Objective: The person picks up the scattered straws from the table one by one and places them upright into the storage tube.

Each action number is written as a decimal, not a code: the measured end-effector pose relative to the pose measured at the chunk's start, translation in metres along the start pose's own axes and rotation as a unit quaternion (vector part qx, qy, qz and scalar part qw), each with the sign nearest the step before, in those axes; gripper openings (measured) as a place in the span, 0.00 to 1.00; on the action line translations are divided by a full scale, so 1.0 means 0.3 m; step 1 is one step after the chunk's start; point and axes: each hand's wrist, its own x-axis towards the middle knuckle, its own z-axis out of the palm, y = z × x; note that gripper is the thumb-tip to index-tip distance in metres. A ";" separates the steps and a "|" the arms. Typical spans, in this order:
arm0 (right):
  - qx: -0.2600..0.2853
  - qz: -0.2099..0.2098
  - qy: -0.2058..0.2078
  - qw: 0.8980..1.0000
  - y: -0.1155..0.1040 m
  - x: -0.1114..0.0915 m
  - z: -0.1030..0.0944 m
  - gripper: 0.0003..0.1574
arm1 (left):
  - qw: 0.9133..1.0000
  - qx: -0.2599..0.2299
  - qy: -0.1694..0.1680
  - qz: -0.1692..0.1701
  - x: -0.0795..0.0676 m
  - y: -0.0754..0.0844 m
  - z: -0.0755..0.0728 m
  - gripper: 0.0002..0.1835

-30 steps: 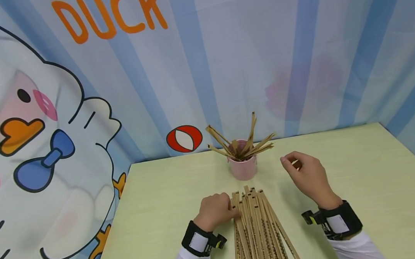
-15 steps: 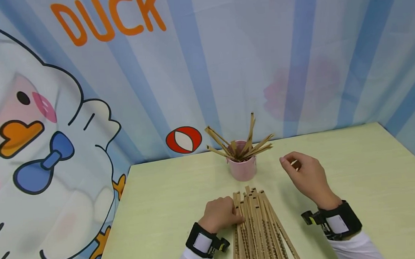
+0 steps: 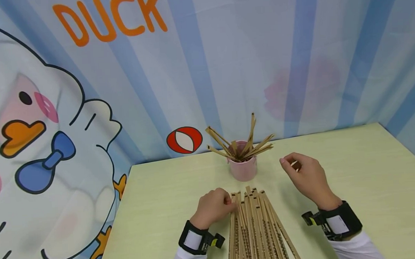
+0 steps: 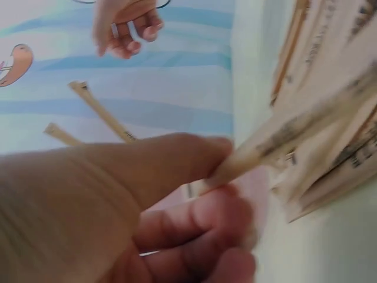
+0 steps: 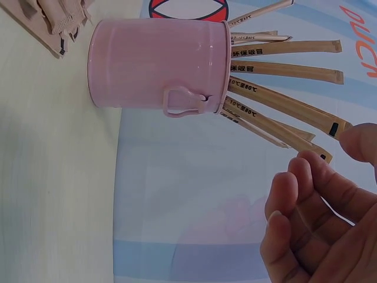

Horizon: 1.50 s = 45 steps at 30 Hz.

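Observation:
My left hand pinches the end of one paper-wrapped straw between thumb and fingers, at the left side of a pile of wrapped straws. The pile lies lengthwise on the table, its near ends cut off by the head view's lower edge. Behind it stands a small pink bucket with several wrapped straws fanning out of its mouth. To the right of the bucket, my right hand hovers with loosely bent fingers, holding nothing. In the right wrist view its fingertips appear near the bucket straws' ends.
The pale yellow table reaches back to a blue striped cloth with a printed duck at left. The bucket has a small side handle. Black straps with cameras sit on both wrists.
The left hand shifted right over the pile, then back left and slightly away from me, with a straw now at the pile's left edge. The right hand and bucket have stayed put.

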 end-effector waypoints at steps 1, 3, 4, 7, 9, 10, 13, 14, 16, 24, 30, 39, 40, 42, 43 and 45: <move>0.001 0.000 -0.001 1.000 0.000 0.000 0.000 0.18 | 1.000 -0.005 0.012 0.000 -0.001 -0.001 -0.010 0.20; 0.000 0.000 -0.003 1.000 0.000 -0.001 0.001 0.18 | 0.999 -0.018 0.040 -0.001 -0.004 -0.001 -0.030 0.20; 0.000 0.000 -0.005 1.000 -0.001 -0.001 0.002 0.19 | 0.998 -0.023 0.054 0.000 -0.006 -0.001 -0.040 0.19; 0.000 0.001 -0.008 1.000 -0.002 -0.002 0.003 0.19 | 0.995 -0.041 0.091 0.005 -0.013 0.001 -0.069 0.17; 0.000 0.001 -0.008 1.000 -0.004 -0.003 0.004 0.19 | 0.992 -0.054 0.113 0.007 -0.019 0.004 -0.088 0.16; 0.001 0.002 -0.008 1.000 -0.005 -0.003 0.004 0.19 | 0.990 -0.059 0.124 0.009 -0.022 0.005 -0.097 0.16; 0.002 0.002 -0.008 1.000 -0.007 -0.003 0.004 0.19 | 0.985 -0.074 0.158 0.014 -0.031 0.009 -0.121 0.15; 0.002 0.002 -0.009 1.000 -0.008 -0.003 0.004 0.19 | 0.982 -0.077 0.170 0.015 -0.034 0.010 -0.127 0.15; 0.002 0.003 -0.009 1.000 -0.009 -0.004 0.005 0.19 | 0.978 -0.082 0.191 0.019 -0.037 0.014 -0.139 0.15; 0.005 0.003 -0.010 1.000 -0.007 -0.005 0.008 0.19 | 0.957 -0.119 0.262 0.033 -0.059 0.029 -0.181 0.13; 0.002 -0.002 -0.021 1.000 -0.004 -0.009 0.020 0.19 | 0.941 -0.145 0.300 0.060 -0.080 0.039 -0.217 0.14; -0.005 -0.006 -0.028 1.000 -0.004 -0.017 0.026 0.19 | 0.907 -0.181 0.366 0.100 -0.090 0.048 -0.269 0.12; -0.004 -0.006 -0.028 1.000 -0.004 -0.017 0.026 0.19 | 0.904 -0.184 0.371 0.106 -0.089 0.049 -0.275 0.12; -0.003 -0.006 -0.028 1.000 -0.004 -0.016 0.026 0.19 | 0.898 -0.187 0.380 0.116 -0.086 0.052 -0.288 0.12; -0.003 -0.006 -0.028 1.000 -0.005 -0.015 0.026 0.19 | 0.895 -0.187 0.385 0.121 -0.084 0.055 -0.297 0.12; -0.002 -0.005 -0.028 1.000 -0.006 -0.013 0.026 0.19 | 0.889 -0.184 0.397 0.132 -0.081 0.062 -0.320 0.11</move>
